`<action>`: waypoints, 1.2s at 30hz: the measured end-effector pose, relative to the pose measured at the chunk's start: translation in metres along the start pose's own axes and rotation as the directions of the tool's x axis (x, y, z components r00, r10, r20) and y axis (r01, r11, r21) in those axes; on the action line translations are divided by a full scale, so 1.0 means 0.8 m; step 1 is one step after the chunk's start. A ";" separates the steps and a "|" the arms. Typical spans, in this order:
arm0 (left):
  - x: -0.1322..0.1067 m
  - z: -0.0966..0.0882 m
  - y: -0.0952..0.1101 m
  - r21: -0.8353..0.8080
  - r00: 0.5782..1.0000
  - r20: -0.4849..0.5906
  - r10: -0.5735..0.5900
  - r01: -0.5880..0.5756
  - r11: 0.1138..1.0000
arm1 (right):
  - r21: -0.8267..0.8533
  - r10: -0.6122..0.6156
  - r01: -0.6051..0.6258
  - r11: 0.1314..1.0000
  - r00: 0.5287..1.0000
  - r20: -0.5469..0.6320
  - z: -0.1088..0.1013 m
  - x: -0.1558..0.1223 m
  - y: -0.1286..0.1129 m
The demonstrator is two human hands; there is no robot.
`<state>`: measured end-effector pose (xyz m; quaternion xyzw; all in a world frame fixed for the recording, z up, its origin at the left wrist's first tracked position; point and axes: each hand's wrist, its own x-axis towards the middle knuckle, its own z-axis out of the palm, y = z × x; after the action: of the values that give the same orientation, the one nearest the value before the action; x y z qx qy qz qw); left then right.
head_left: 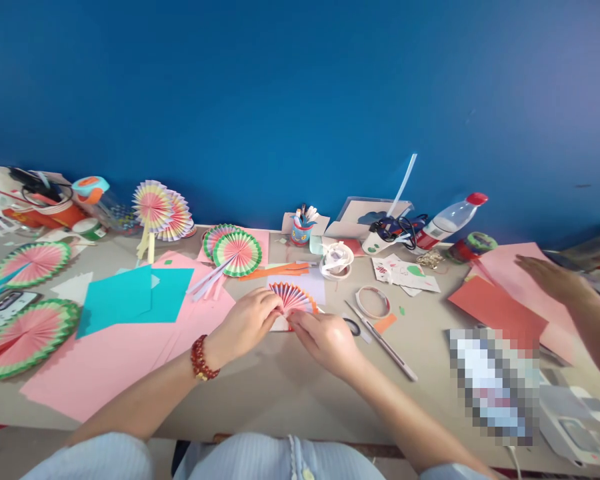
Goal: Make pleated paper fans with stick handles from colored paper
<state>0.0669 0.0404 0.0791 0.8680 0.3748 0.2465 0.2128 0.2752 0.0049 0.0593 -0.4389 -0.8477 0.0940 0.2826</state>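
Observation:
Close in front of me, a pleated paper fan (294,296) in pink and lilac with an orange edge is spread in a half circle. My left hand (247,319) pinches its lower left side, and my right hand (330,337) grips the lower right; both sets of fingers are closed and nearly meet at its base. The fingers partly cover the fan's base. Below the fan a white piece with a red edge shows between the hands. To the right of my right hand lie a tape roll (373,303) and a slim cutter knife (387,347).
Finished round fans (237,253) lie at the back left, near teal paper (135,300) and large pink sheets (125,373). A pen cup (303,230) and a plastic bottle (447,223) stand by the blue wall. At right, another person's hand (547,277) rests over pink paper.

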 end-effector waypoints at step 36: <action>0.001 -0.009 -0.016 -0.452 0.910 0.414 0.009 0.197 0.870 | 0.620 -0.280 0.143 0.772 0.951 0.129 -0.030 0.080 0.047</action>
<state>0.0564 0.0506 0.0778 0.7989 0.2918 0.1374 0.5077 0.2857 0.0762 0.0885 -0.2146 -0.8427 0.3730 0.3236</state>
